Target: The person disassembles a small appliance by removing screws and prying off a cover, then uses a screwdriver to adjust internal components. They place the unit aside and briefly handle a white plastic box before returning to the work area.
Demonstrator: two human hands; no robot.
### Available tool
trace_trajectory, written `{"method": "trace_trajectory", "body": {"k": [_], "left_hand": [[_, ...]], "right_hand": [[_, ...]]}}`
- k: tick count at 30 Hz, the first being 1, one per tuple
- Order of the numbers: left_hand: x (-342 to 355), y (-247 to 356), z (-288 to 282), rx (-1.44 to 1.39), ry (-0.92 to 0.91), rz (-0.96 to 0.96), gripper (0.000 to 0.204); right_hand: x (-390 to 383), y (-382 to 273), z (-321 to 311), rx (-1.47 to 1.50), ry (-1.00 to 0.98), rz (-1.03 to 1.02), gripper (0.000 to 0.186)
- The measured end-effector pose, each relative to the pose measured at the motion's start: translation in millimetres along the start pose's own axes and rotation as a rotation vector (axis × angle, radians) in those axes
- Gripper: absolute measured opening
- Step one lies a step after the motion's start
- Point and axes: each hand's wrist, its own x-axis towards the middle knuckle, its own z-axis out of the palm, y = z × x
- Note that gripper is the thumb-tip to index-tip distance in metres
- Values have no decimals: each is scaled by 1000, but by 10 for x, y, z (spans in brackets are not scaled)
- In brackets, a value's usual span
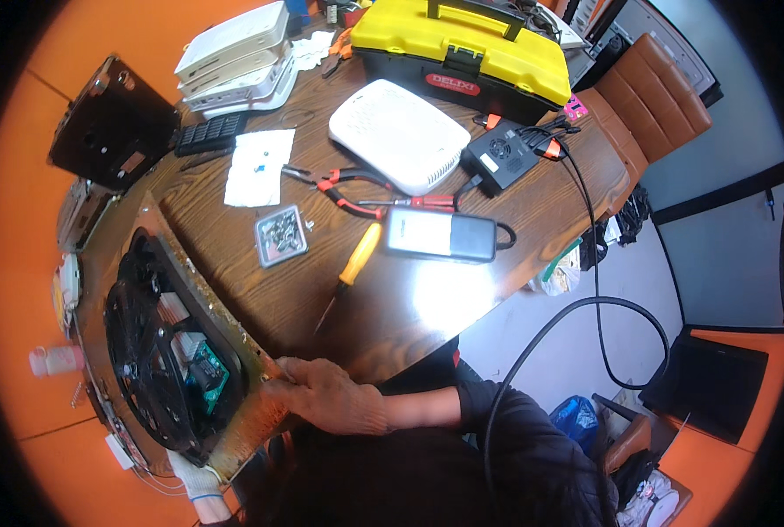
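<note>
An opened appliance housing [243, 430] with a rusty, dirty rim stands tilted at the table's left front. Inside it show a round black frame [137, 360], a green circuit board [218, 395] and a pale finned block. My right hand [326, 395], in a knitted glove, grips the housing's near right corner, fingers on the rim. At the lower left, my left hand [197, 481] in a white glove holds the housing's bottom edge; its fingers are mostly hidden behind it. Closest on the tabletop lies a yellow-handled screwdriver [357, 259].
On the wooden table [234, 299] are a clear box of screws [281, 235], red-handled pliers [339, 189], a power bank-like block [440, 234], a white device [401, 132] and a yellow-black toolbox [462, 61]. A black cable [596, 290] loops past my right arm.
</note>
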Motion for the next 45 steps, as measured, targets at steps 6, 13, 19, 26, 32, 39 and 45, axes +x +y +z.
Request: {"method": "trace_trajectory", "body": {"k": [6,13,19,26,32,39,45], "left_hand": [[-456,378,557,-27,109,128,46],[-1093,1089,1414,-33,-7,258,47],[-1573,1194,2035,-80,-176,229,49],[-1868,1037,2840,-6,-265,223,51],[-1811,757,3450,-59,-302,69,51],[-1742,598,4279,-184,-464,48,52],[-1586,533,5173,-279,-666,68,47]], "right_hand": [[-28,-606,-179,150,73,-220,23],[-448,-1423,-364,-428,301,-728,23],[-1005,-1819,-753,-252,384,-802,13],[-1641,-2276,-1308,-788,722,-998,12],[-1949,-2395,-1526,-99,766,-495,21],[-1930,-2387,-2138,-715,1039,-696,22],[-1921,-2403,-2575,778,958,-404,82]]}}
